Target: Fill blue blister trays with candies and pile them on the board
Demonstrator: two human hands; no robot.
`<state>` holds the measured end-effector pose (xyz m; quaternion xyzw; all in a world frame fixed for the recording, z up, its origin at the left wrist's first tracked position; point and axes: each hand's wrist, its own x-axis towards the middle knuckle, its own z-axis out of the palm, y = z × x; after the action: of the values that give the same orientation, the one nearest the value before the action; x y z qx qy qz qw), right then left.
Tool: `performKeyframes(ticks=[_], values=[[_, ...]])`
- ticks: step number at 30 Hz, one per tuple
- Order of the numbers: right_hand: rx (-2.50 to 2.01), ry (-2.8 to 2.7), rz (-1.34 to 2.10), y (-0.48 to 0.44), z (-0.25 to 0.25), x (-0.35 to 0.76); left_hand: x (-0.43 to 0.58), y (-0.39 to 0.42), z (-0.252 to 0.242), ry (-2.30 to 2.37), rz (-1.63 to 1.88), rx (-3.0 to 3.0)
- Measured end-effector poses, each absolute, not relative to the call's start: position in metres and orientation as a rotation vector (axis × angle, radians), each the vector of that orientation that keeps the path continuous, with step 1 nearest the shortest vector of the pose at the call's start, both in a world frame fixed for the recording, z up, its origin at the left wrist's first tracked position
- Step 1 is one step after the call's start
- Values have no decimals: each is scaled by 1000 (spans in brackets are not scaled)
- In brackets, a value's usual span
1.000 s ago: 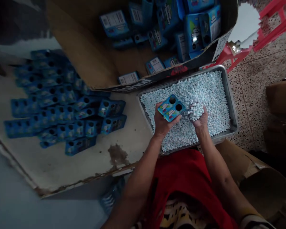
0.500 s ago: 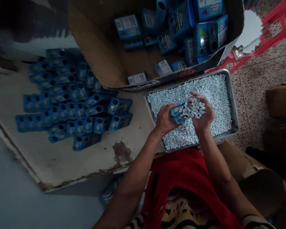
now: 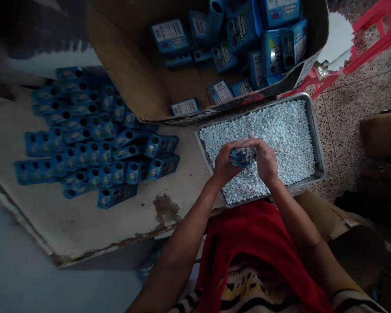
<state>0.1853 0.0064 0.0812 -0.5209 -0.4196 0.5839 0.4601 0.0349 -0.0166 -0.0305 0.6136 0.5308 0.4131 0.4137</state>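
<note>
Holding a small blue box in the left hand, with fingers curled around it, just above a metal tray full of little pale bits. Stretching both bare arms up from the bottom edge, leaning inward, with wrists close together over the tray. Cupping the right hand right beside the box, palm turned in, with fingers bent, close together and pointing at the left hand. Touching left fingertips with right ones, or almost; cannot tell which. Showing some pale bits between the box and the right palm, but cannot tell if pinching any. Hiding much of the box behind both hands, too dark and small to read. Hard to pick out the thumbs. Having many other blue boxes on the worktop to the left, close together, with the far ones dim and blurry. Having a big brown carton behind the tray too, cut off by the top edge, with more boxes lying inside in shadow. Wearing a red apron, partly covered by the arms.
</note>
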Motion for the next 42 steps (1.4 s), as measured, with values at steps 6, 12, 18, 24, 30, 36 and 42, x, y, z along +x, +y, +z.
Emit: performKeyframes(ticks=[6, 12, 18, 24, 30, 36, 42], values=[[-1696, -914, 1006, -44, 61, 244, 21, -28, -41, 1495, 1204, 1244], [-2044, -664, 734, -104, 5, 239, 53, -53, -67, 1644, 1206, 1135], [-1799, -472, 727, -66, -37, 185, 82, -63, -82, 1594, 1130, 1021], [-1537, 35, 913, -11, -48, 200, 64, -35, -57, 1405, 975, 1167], [-1169, 280, 1370, 12, 10, 212, 9, -16, -29, 1426, 960, 1474], [-1049, -266, 1426, 5, 75, 171, 1, -17, -24, 1395, 949, 1472], [-1202, -595, 1296, 15, 80, 159, 10, -21, -17, 1433, 929, 1496]])
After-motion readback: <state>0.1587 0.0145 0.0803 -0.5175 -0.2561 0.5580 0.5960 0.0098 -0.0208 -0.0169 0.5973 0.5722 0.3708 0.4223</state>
